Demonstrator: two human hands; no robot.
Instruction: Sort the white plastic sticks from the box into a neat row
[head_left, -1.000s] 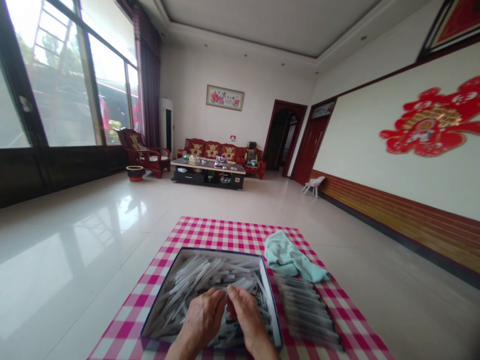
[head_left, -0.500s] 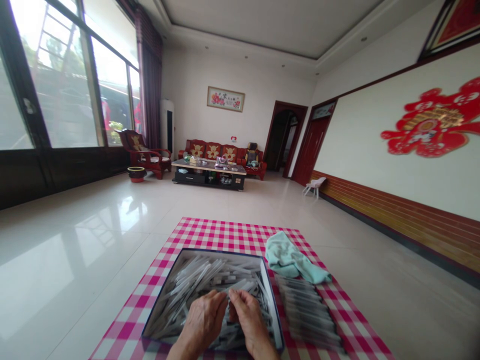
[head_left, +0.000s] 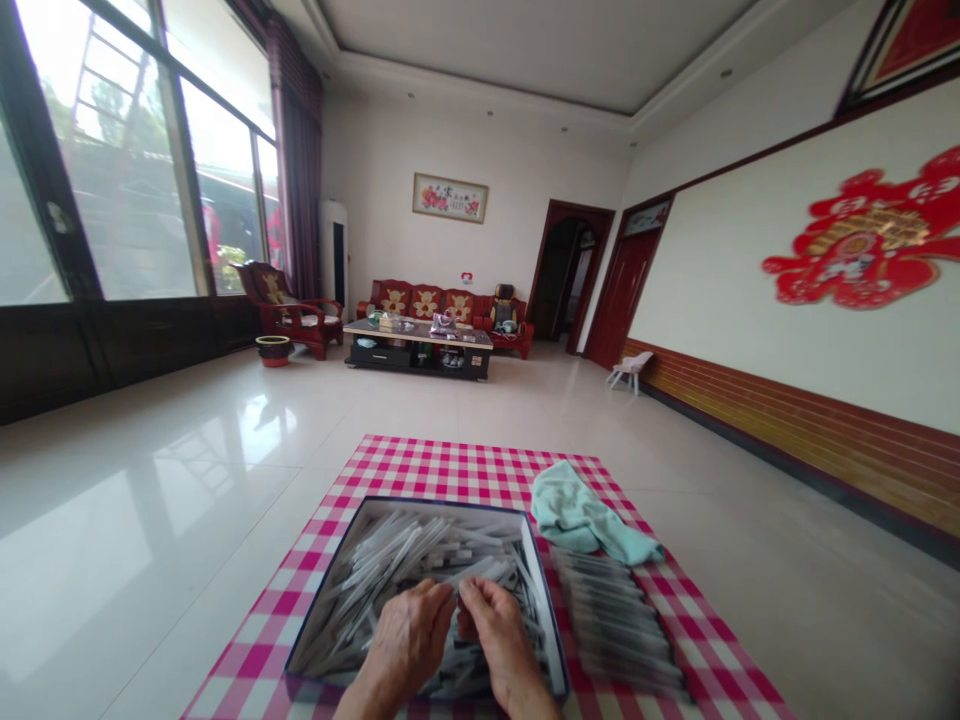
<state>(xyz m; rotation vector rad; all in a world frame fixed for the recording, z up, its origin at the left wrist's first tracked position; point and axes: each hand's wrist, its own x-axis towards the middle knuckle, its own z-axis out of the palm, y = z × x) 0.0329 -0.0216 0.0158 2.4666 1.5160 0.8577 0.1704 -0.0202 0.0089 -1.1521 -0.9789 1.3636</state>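
Curling over the shallow box (head_left: 543,595), the left hand (head_left: 409,628) hides its own fingertips; the right hand (head_left: 495,628) bends thumb and fingers together close beside it, and whether either pinches anything I cannot tell. Slender translucent tubes (head_left: 384,552) fill the box, those towards six o'clock partly covered by the hands. Outside it, a blurred row of dark-ended sticks (head_left: 616,620) lies at three o'clock, a teal cloth (head_left: 574,515) at two.
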